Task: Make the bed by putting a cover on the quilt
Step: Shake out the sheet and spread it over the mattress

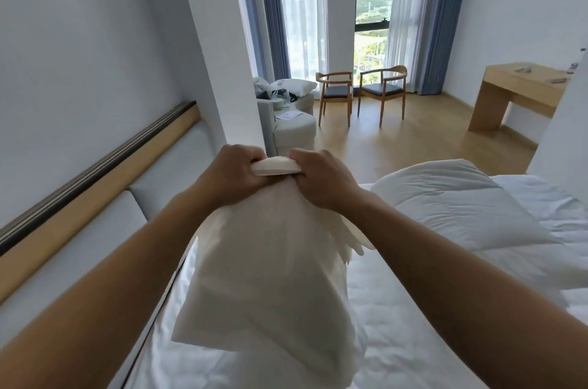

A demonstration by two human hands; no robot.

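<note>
Bed, bare quilt, and a folded cover held aloft.
The white bed fills the lower frame, its sheet smooth. The puffy, stitched quilt lies heaped at centre right, to the right of both hands and nearer the right hand. The thin, crisp cover hangs in folded layers down frame centre, long axis vertical. The left hand and right hand, almost touching, each grip its stacked top edge; shaking it open looks next.
</note>
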